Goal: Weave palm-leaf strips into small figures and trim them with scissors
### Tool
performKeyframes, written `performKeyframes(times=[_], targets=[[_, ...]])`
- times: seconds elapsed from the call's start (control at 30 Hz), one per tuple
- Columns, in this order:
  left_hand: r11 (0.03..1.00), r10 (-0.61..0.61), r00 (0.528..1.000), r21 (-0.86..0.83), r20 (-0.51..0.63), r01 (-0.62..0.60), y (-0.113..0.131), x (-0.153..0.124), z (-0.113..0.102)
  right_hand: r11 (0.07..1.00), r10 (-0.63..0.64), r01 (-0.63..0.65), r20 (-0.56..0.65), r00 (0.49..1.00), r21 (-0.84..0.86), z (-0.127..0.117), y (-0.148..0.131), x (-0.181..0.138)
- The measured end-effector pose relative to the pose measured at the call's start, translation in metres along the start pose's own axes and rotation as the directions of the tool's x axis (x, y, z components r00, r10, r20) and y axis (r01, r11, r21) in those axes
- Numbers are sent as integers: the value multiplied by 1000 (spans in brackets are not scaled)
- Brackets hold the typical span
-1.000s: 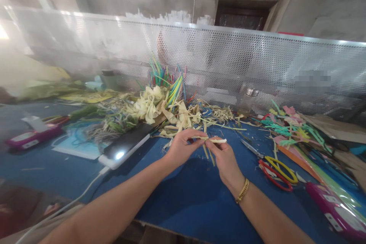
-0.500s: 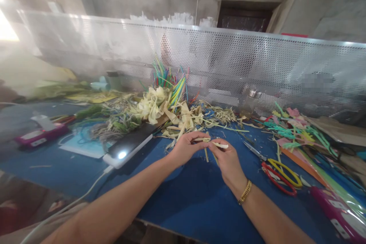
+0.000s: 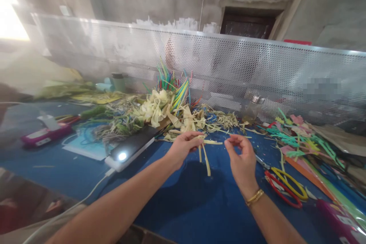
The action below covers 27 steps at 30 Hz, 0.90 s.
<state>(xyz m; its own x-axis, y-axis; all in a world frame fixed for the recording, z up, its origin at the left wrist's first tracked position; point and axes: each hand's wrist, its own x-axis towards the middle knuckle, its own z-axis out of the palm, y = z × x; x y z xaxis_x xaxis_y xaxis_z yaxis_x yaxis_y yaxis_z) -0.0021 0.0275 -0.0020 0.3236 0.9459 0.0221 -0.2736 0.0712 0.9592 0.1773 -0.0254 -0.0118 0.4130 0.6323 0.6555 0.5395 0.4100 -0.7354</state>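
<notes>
My left hand [image 3: 185,146] pinches several narrow, pale yellow husk strips [image 3: 208,164] between thumb and fingers. Two ends hang down over the blue table, and another end points right toward my other hand. My right hand [image 3: 242,156], with a gold bracelet at its wrist, is just right of that end. Its fingers are curled loosely and apart from the thumb, with nothing visible between them. Scissors [image 3: 286,187] with one red and one yellow handle lie right of this hand, their blades partly hidden behind it. Behind both hands lies a heap of dried husks [image 3: 187,120].
A lit phone-like device [image 3: 128,148] with a white cable lies left of my forearm. Purple power strips [image 3: 45,135] sit at both sides. Coloured cut-outs [image 3: 303,133] and paper strips spread on the right. A glass bottle [image 3: 254,106] stands before the perforated metal screen [image 3: 228,57].
My right hand has let go of the husk strips and moved right, its fingers parting. My left hand keeps hold of the strips, whose ends now hang lower. The view has shifted slightly.
</notes>
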Motion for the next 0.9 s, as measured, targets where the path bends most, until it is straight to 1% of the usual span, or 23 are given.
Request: performKeyframes(times=[0.03,0.07,0.1,0.13,0.2,0.23,0.27,0.33,0.4,0.47,0.5,0.57,0.63,0.67,0.73,0.8,0.9], targets=[[1000,-19,1000,-23,-11,19,0,1,-1,976,-165,165,7,986,-140,-4,-2,2],[998,-35,999,-48,-20,34,0,2,-2,915,-309,317,73,948,-251,-7,-5,2],[997,-46,999,-69,-28,44,0,3,-3,837,-410,445,173,895,-318,-8,-9,1],[995,-54,998,-86,-33,51,-1,3,-3,765,-470,543,277,838,-346,-9,-14,-1],[994,-56,998,-98,-40,52,-2,4,-4,670,-505,661,445,739,-338,-8,-22,-6],[994,-51,998,-94,-43,47,-2,4,-4,648,-507,690,494,706,-322,-7,-25,-9],[996,-44,998,-86,-47,40,-3,4,-4,638,-505,706,526,685,-307,-6,-28,-11],[998,-24,998,-59,-57,21,-2,3,-2,641,-501,715,552,666,-280,-5,-30,-13],[1000,11,998,-13,-60,-12,-1,1,0,660,-496,704,551,671,-263,-4,-31,-12],[997,68,997,37,-47,-67,-2,-1,2,701,-478,671,540,693,-241,-3,-30,-11],[994,100,994,51,-34,-98,-2,-1,3,733,-462,641,527,713,-225,-2,-29,-11],[987,150,989,56,2,-150,-4,-2,3,811,-415,553,479,774,-191,0,-28,-13],[983,172,984,54,48,-175,-7,-1,3,872,-371,465,414,831,-151,3,-28,-15],[982,174,982,61,71,-179,-8,-1,2,891,-356,434,392,848,-131,4,-28,-17],[979,174,978,88,111,-184,-9,-1,1,912,-340,400,375,863,-94,5,-30,-19],[974,180,975,116,133,-196,-9,-1,1,921,-325,381,385,864,-78,6,-32,-20],[963,205,971,153,127,-223,-8,-3,3,927,-283,354,396,874,-119,8,-33,-21]])
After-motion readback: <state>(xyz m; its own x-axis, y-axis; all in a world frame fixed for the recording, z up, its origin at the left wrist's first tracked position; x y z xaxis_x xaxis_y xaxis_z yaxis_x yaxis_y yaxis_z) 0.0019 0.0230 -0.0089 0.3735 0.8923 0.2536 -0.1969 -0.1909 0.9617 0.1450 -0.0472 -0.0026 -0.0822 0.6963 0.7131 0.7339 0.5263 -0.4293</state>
